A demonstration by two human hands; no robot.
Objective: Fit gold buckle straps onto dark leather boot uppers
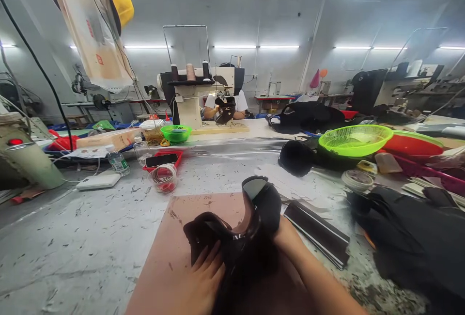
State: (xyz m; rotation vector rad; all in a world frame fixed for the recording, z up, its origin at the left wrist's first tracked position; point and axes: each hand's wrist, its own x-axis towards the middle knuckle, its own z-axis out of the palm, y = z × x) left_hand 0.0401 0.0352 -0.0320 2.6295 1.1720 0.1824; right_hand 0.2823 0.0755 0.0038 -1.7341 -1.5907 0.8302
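Note:
A black leather piece (250, 237) with curved, raised flaps stands over the pink board in front of me. One upright flap shows a pale grey inner face, and a small light mark sits near the middle fold. My left hand (209, 276) grips the lower left flap, its fingers lying across the dark surface and its thumb hidden. On the other side, my right hand (285, 235) holds the piece at its right edge, with most of the fingers out of sight behind it. Dark strips with white edges (317, 232) lie to the right of my right hand.
The pink board (160, 252) rests on a worn grey table (72, 237). Black material (403, 237) is heaped at right, below a green basket (356, 140). A red tray with a phone (162, 161) stands at left. Across the table, a person (240, 104) works behind a sewing machine (189, 104).

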